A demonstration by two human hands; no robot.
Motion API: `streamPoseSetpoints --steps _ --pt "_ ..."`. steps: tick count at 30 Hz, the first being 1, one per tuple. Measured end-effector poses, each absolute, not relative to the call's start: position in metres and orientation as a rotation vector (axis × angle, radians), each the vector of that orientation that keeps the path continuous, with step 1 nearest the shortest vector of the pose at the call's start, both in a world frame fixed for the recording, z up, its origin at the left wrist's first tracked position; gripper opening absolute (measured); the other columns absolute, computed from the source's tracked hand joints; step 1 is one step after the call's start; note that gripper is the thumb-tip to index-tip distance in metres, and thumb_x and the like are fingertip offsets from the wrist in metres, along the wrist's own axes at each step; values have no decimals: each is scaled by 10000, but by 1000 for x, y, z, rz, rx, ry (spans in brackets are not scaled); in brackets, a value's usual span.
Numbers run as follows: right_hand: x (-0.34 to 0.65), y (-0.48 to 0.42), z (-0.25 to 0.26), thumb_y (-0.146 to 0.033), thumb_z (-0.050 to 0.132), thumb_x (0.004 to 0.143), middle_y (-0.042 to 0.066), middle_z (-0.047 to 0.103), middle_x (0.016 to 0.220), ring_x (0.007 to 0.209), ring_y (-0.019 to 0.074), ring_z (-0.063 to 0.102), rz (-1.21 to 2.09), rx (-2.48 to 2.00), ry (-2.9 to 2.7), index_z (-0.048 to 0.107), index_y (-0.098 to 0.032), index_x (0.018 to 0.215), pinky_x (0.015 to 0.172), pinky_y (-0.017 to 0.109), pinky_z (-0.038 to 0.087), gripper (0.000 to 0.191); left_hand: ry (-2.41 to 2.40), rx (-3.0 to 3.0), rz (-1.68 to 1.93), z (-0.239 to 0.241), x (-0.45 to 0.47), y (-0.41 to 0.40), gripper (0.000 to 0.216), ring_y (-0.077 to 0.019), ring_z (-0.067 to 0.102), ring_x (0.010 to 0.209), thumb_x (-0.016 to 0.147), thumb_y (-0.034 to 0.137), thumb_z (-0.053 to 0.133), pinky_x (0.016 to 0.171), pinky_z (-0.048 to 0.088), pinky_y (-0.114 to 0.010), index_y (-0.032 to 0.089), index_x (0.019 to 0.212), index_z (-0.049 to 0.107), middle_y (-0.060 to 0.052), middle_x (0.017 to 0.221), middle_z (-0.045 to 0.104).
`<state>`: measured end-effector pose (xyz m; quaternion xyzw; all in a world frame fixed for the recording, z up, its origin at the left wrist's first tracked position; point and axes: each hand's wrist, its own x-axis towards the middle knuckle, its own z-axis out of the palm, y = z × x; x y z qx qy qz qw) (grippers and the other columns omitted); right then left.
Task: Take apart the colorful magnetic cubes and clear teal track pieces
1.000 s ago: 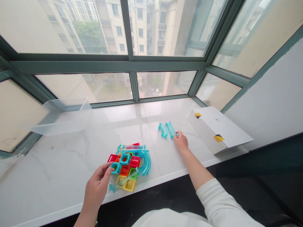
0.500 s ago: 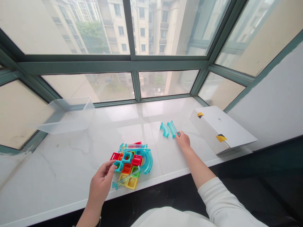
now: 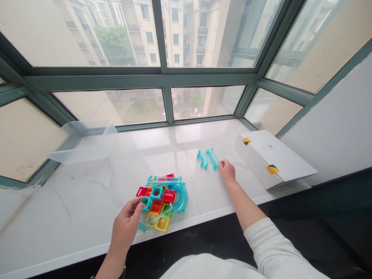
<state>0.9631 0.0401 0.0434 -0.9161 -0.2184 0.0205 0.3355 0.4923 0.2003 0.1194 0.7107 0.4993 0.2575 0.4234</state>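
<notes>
Lying near the front edge of the tabletop (image 3: pixel 87 201), the colourful block assembly (image 3: pixel 157 206) looked light and stiff but apt to come apart, best held by its square frames. The left hand (image 3: pixel 125 223) had its grip at a blue block's edge; whether it clamped could not be told. The right hand's (image 3: pixel 227 171) fingertips were together just beside a straight turquoise track (image 3: pixel 212 159), probably slippery, best pinched across its sides.
</notes>
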Motion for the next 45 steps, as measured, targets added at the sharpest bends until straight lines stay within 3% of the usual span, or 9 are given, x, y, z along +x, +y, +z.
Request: streamPoseSetpoints --steps 16,26,29,32,36,45 --pt "963 42 38 -347 510 969 37 738 796 746 203 624 88 -2336 -587 681 -234 893 677 278 368 219 1268 1765 643 119 492 200 555 -287 748 1019 866 715 656 773 611 -341 268 1177 766 -65 1159 800" --pt "961 42 41 -363 504 999 36 743 840 803 211 648 142 -2393 -551 705 -241 983 692 278 381 235 1279 1776 649 124 493 198 552 -293 753 974 878 708 642 764 612 -359 254 1162 775 -76 1080 808" --pt "958 41 44 -462 521 1017 36 739 843 859 228 677 176 -2406 -551 698 -232 1096 722 284 409 300 1263 1776 678 123 492 198 547 -294 750 962 897 698 623 793 612 -375 247 1166 775 -77 1026 806" --pt "953 38 47 -576 623 964 40 751 914 938 246 699 242 -2449 -594 627 -219 1293 756 292 436 486 1251 1776 682 120 490 198 554 -288 736 954 923 702 582 789 606 -373 249 1177 773 -76 1015 799" --pt "947 40 49 -588 720 900 78 756 1058 1000 263 716 322 -2590 -629 524 -212 1420 767 307 459 671 1257 1768 661 118 488 198 556 -276 716 948 936 711 554 801 593 -369 262 1185 768 -63 1018 791" --pt "943 54 50 -576 618 988 152 751 1166 1072 307 733 289 -2739 -544 564 -207 1260 802 351 494 462 1247 1758 651 117 489 197 558 -288 724 983 918 703 590 817 597 -377 256 1205 761 -69 1041 792"
